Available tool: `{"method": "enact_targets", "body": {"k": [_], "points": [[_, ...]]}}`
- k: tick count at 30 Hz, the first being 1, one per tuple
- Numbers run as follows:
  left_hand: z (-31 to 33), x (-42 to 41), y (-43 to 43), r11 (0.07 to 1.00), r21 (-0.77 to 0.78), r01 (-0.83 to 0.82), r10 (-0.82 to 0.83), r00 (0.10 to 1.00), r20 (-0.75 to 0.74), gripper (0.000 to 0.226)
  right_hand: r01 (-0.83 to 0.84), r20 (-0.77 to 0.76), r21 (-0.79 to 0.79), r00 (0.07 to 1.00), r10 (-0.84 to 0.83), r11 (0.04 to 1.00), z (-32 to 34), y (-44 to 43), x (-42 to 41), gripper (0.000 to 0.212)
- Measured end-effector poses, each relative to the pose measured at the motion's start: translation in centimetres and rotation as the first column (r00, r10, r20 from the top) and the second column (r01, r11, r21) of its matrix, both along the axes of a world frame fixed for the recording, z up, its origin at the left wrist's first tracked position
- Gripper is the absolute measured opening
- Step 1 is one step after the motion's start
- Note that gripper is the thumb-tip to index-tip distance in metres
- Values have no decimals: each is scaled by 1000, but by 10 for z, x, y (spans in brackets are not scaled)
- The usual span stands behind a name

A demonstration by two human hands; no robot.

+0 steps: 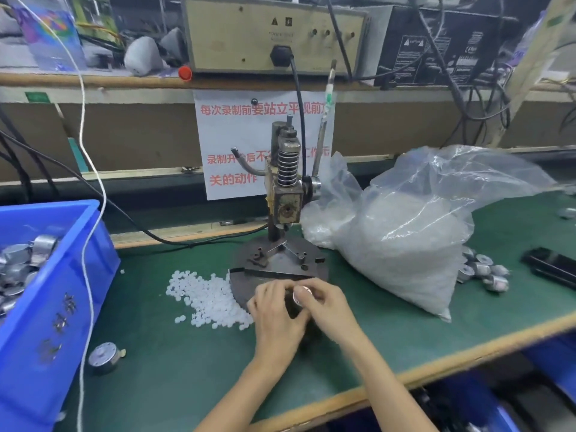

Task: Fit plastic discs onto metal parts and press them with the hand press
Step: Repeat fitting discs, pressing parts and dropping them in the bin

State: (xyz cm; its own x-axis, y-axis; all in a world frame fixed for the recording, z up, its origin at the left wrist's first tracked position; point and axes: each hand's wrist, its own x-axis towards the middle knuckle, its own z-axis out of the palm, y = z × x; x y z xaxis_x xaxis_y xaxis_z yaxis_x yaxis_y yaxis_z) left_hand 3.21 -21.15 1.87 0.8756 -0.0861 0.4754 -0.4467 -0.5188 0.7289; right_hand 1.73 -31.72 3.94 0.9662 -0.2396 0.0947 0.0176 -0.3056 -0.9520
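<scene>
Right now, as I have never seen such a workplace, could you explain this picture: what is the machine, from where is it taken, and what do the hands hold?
The one picture comes from a camera on the worker's head, looking down at a green bench mat. The upright tool with the spring is a hand press. In front of it the left hand and the right hand together hold one small round metal part. Loose white plastic discs lie to the left. The blue bin holds more metal parts. A clear bag of white pieces stands on the right.
</scene>
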Motion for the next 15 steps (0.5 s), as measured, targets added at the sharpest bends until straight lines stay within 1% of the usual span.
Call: {"method": "enact_targets", "body": {"k": [2, 5, 6, 8, 11, 12, 15], "points": [[0, -12, -7, 997, -32, 66, -68, 996, -56, 29, 34, 2, -30, 999, -34, 999, -6, -1, -14, 24], [6, -22, -17, 964, 38, 265, -260, 961, -98, 29, 194, 12, -22, 981, -193, 981, -12, -16, -39, 22], [8, -26, -19, 943, 66, 326, -318, 942, -112, 30, 249, 23, -42, 968, -249, 968, -14, -25, -50, 22], [7, -34, -20, 912, 73, 404, -390, 908, -152, 30, 367, 60, -98, 930, -362, 925, -19, -47, -76, 22], [0, -41, -14, 901, 23, 433, -422, 888, -182, 27, 543, 120, -212, 840, -529, 813, -34, -84, -123, 29], [-3, -42, -10, 904, 18, 428, -417, 890, -185, 26, 591, 116, -238, 805, -582, 771, -44, -96, -138, 30], [-5, -44, -7, 901, 51, 430, -414, 890, -194, 24, 670, 14, -291, 716, -697, 683, -76, -122, -169, 31]]}}
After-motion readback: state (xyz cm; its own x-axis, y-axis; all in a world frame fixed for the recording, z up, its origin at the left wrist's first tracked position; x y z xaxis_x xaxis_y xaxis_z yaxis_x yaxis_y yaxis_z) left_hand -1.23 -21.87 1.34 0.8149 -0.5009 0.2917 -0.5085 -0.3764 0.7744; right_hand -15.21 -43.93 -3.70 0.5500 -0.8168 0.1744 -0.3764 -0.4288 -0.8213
